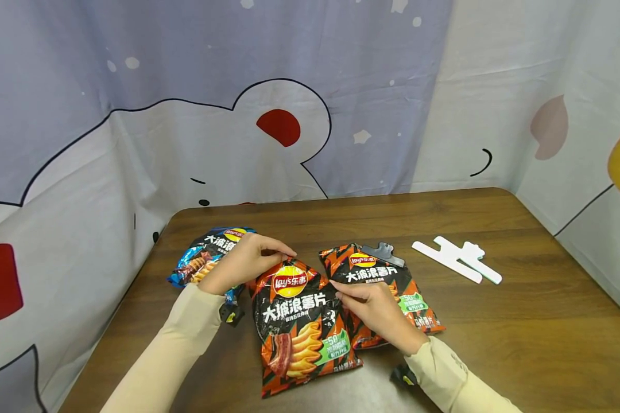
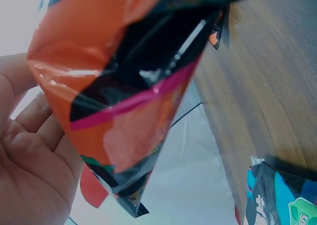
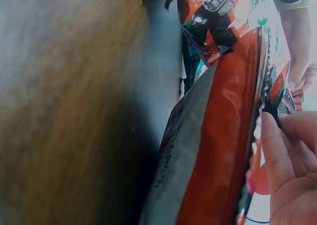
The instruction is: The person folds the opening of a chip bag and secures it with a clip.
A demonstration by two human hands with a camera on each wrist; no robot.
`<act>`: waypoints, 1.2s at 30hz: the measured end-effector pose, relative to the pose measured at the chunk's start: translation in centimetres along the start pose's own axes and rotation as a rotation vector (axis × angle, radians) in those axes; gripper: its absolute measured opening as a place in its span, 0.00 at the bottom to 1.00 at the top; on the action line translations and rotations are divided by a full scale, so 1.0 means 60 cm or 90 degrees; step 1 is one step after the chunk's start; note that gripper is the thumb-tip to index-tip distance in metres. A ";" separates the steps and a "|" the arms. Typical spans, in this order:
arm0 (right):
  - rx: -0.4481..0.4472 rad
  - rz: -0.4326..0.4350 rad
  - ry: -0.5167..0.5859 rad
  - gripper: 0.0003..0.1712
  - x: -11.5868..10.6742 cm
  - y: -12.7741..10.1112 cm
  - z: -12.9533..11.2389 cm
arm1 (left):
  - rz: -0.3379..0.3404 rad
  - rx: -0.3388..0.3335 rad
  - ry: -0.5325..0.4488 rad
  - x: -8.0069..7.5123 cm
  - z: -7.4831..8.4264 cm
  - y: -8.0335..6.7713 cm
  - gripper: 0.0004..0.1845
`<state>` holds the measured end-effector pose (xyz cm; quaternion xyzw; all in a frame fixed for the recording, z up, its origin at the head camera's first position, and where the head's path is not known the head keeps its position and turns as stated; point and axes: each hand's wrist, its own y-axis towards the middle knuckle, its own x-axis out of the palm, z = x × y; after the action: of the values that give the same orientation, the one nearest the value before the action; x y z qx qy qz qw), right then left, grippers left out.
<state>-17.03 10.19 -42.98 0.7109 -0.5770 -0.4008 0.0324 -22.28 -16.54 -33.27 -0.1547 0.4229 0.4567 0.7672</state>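
Orange chip bag (image 1: 299,327) lies at mid-counter (image 1: 522,332), its top edge pinched by the left hand (image 1: 245,261) and right hand (image 1: 372,307), each grip clamped on a corner. Risk: uneven pull may rip the film or spill chips onto the clipped bag (image 1: 387,287) and blue bag (image 1: 206,258) just beside it

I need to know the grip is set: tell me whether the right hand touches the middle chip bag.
Touching. The right wrist view shows the right hand pinching the middle chip bag at its serrated edge.
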 end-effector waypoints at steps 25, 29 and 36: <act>-0.092 0.026 -0.030 0.21 -0.003 -0.005 0.006 | 0.017 0.015 -0.009 0.000 0.002 -0.002 0.14; -0.104 0.021 -0.036 0.21 -0.005 -0.006 0.005 | 0.019 0.024 -0.008 0.001 0.002 -0.002 0.14; -0.112 0.012 -0.051 0.21 -0.006 -0.005 0.004 | 0.018 0.041 0.000 0.003 0.002 0.000 0.13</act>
<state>-16.94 10.70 -43.14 0.6832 -0.5470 -0.4778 0.0756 -22.16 -16.37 -33.34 -0.1237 0.4394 0.4539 0.7653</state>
